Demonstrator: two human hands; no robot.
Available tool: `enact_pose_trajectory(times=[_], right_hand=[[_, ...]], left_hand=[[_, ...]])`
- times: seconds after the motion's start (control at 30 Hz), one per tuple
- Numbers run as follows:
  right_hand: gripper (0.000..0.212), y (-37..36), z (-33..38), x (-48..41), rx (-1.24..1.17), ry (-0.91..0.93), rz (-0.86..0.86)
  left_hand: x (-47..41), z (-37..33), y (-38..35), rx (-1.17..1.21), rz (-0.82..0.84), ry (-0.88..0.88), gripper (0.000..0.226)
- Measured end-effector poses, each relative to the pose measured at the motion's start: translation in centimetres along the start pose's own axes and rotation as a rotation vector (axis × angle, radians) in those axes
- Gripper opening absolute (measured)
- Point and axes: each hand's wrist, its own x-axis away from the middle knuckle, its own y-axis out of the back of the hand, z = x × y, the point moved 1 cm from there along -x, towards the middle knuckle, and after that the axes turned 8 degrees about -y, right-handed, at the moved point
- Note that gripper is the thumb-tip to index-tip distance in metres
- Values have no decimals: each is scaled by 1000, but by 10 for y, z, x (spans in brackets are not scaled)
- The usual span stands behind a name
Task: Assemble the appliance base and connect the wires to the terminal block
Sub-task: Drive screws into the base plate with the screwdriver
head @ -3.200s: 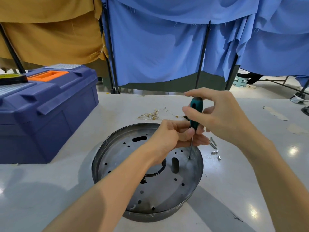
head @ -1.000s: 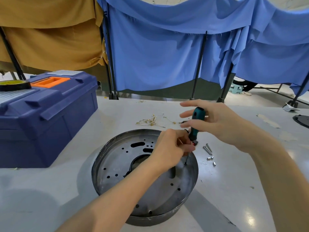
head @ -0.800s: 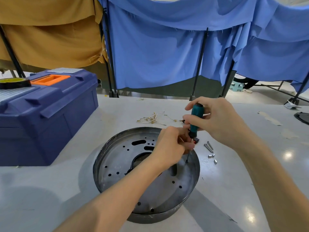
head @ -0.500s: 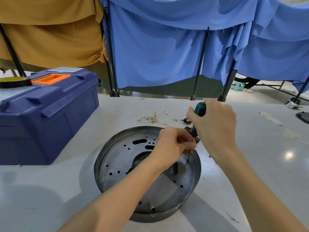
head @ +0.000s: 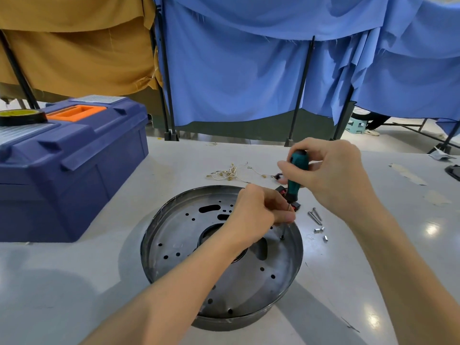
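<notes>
Head view: right hand [head: 333, 175] grips the green screwdriver [head: 296, 175]; left hand [head: 256, 215] pinches its shaft. Hold it straight up on the metal base [head: 179, 227], turn slowly.

one metal base [head: 189, 235], one screwdriver [head: 294, 186], one toolbox [head: 74, 170], one tape roll [head: 22, 117], two long screws [head: 314, 216].

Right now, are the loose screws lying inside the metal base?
No, the loose screws lie on the table, outside the rim of the metal base.
</notes>
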Motion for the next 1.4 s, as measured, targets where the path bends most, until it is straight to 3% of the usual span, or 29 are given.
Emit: enact_pose_trajectory(times=[0.17,0.37,0.53,0.7,0.77,0.87,0.97,1.13,1.2,1.27,1.33,1.4], right_hand=[[27,-18,4,3,383,-38,-304],[32,-23,9,10,441,-65,-433],[42,-14,4,5,493,-115,-337],[22,10,-3,-5,-115,-86,200],[21,11,-6,-5,-144,-45,244],[10,0,-2,-2,-11,-19,10],[17,-13,1,2,187,-40,-236],[36,-21,7,8,404,-54,-336],[42,-12,4,4,304,-32,-209],[27,-2,2,-1,20,-44,50],[21,4,-1,-5,-111,-34,250],[17,5,-4,-6,-121,2,284]], left_hand=[[-2,-1,-4,12,-55,-42,18],[2,-3,-8,97,-8,-82,2],[1,-6,-10,96,-16,-102,9],[-2,-4,-1,125,37,-77,17],[-2,-3,3,175,70,-51,16],[-3,-1,5,209,119,-28,23],[0,0,2,260,124,-18,21],[0,-1,1,248,119,-41,15],[1,-2,3,215,168,-19,23],[1,-3,6,222,197,12,29],[1,-4,9,226,222,38,32],[1,-4,11,217,244,47,32]])
